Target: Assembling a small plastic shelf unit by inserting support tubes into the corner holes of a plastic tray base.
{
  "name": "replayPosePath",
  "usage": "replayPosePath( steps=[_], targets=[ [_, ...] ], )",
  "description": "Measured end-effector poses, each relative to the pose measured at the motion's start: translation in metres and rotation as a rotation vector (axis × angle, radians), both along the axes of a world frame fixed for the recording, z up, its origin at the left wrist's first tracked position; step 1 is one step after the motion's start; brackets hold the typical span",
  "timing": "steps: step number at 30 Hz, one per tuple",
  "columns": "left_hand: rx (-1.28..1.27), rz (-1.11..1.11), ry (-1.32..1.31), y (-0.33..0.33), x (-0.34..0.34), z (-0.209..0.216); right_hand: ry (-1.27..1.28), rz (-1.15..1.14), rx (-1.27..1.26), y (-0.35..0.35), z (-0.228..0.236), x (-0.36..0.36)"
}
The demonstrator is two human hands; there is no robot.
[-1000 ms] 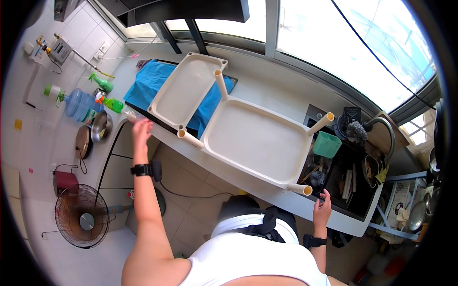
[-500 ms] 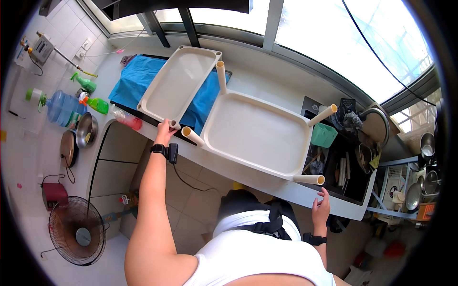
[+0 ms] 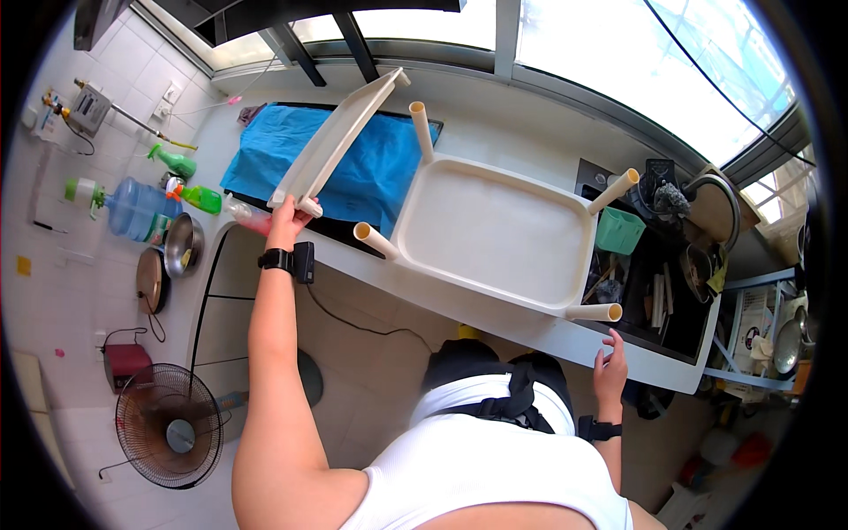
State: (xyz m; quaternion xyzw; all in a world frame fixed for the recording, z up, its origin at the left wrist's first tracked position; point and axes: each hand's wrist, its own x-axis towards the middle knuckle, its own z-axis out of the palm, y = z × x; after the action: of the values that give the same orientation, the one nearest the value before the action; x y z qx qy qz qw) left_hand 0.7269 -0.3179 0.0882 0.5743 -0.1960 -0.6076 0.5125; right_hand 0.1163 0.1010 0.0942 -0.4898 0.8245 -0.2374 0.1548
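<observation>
My left hand point(image 3: 285, 225) grips the near corner of a cream plastic shelf tray point(image 3: 340, 132). The tray is tipped up on its long edge, leaning over a blue cloth point(image 3: 283, 141) on the counter. To its right lies a second cream tray point(image 3: 496, 234) with a rim and four-cornered shape, a tubular leg point(image 3: 375, 240) standing up from each corner. My right hand point(image 3: 609, 362) hangs in front of the counter, near the front right leg point(image 3: 594, 313) but apart from it. Its fingers are partly spread, with nothing in them.
Spray bottles point(image 3: 201, 197), a large blue water bottle point(image 3: 137, 210) and a metal bowl point(image 3: 184, 246) stand at the left. A black fan point(image 3: 170, 426) is at the lower left. The dark sink point(image 3: 649, 287) at the right holds utensils and a green basket point(image 3: 620, 231).
The left tray has gone from lying flat to tilted up on its edge, held in my left hand. My left hand has moved slightly left. The view has shifted a little.
</observation>
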Motion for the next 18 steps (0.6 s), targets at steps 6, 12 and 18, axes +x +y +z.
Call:
replayPosePath(
  steps=[6, 12, 18],
  targets=[
    [-0.011, 0.004, -0.09, 0.022, 0.022, 0.038, -0.01, -0.006, -0.035, 0.003, -0.01, -0.003],
    [-0.077, -0.153, -0.322, 0.05, 0.028, 0.08, -0.057, -0.009, -0.019, 0.006, -0.015, 0.002],
    [-0.137, -0.117, -0.256, 0.059, 0.059, 0.097, -0.061, -0.014, -0.047, 0.004, -0.017, -0.003]
  ],
)
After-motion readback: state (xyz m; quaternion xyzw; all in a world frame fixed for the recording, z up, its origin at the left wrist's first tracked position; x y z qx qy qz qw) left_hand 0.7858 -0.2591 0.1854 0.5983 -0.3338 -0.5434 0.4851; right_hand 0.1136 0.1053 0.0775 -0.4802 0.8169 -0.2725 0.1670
